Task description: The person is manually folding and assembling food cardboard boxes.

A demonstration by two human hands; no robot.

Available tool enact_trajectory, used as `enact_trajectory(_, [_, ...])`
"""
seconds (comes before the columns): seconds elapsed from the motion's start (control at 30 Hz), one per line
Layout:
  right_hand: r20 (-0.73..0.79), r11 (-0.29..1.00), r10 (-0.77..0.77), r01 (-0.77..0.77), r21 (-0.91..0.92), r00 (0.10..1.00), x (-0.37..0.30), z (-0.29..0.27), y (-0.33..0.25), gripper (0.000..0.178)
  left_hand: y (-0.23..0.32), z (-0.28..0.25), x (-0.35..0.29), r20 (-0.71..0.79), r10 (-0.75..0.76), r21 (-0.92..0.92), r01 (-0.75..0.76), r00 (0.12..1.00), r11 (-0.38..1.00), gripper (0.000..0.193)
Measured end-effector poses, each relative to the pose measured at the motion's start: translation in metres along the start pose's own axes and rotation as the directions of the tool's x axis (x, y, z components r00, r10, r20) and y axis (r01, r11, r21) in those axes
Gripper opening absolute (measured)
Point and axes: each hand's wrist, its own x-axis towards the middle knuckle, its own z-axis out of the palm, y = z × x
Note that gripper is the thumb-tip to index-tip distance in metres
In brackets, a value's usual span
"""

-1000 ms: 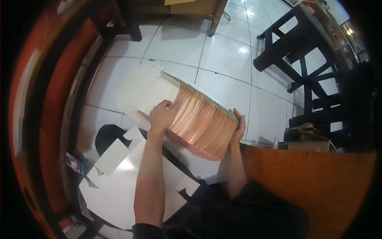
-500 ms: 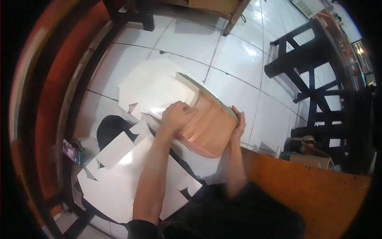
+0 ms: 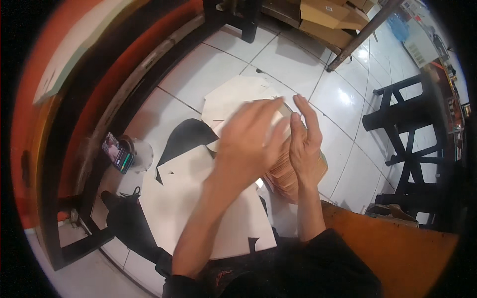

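A thick stack of brown-edged folded card pieces (image 3: 284, 180) stands on the floor in front of me, partly hidden by my hands. Over its left side is my left hand (image 3: 251, 136), blurred, with its fingers stretched forward and nothing visible in them. My right hand (image 3: 307, 149) is raised at the stack's right side, fingers extended and thumb apart; its lower palm is close to the stack, though contact is hard to make out. Flat white die-cut card sheets (image 3: 203, 193) lie across my lap under my left forearm. More pale cut sheets (image 3: 226, 99) rest on the floor beyond the stack.
A phone (image 3: 118, 152) leans against a clear round container (image 3: 142, 154) at the left. Black stools (image 3: 405, 107) stand at the right. An orange-brown board (image 3: 382, 243) lies near my right side. Cardboard boxes (image 3: 330, 20) sit at the far side.
Both hands have risen off the stack's sides. My left hand has gone from closed to stretched out, and my right hand's fingers now point up. The view has shifted left.
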Motion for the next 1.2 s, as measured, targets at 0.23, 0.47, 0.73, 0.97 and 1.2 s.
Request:
enact_trajectory(0.23, [0.393, 0.971, -0.239, 0.206, 0.126, 0.888, -0.018, 0.011, -0.086, 0.044, -0.071, -0.091, -0.128, -0.187, -0.095, 0.334, 0.155, 0.978, 0.93, 0.052])
enact_trajectory(0.47, [0.587, 0.89, -0.367, 0.457, -0.006, 0.722, -0.028, 0.026, -0.088, 0.046, -0.095, -0.072, -0.171, -0.134, -0.169, 0.431, 0.211, 0.976, 0.877, 0.067])
enact_trajectory(0.73, [0.615, 0.936, -0.274, 0.351, -0.004, 0.739, -0.031, 0.027, -0.096, 0.047, -0.095, -0.079, -0.189, -0.162, 0.075, 0.401, -0.004, 0.984, 0.916, 0.033])
enact_trajectory(0.97, [0.55, 0.904, -0.381, 0.424, 0.053, 0.743, -0.033, 0.023, -0.08, 0.034, -0.09, -0.079, -0.2, -0.169, 0.083, 0.362, -0.016, 0.982, 0.932, 0.027])
enact_trajectory(1.2, [0.551, 0.965, -0.04, -0.11, 0.237, 0.834, -0.047, -0.004, -0.077, 0.023, -0.05, -0.091, -0.205, -0.271, 0.279, 0.392, -0.159, 0.921, 0.906, 0.029])
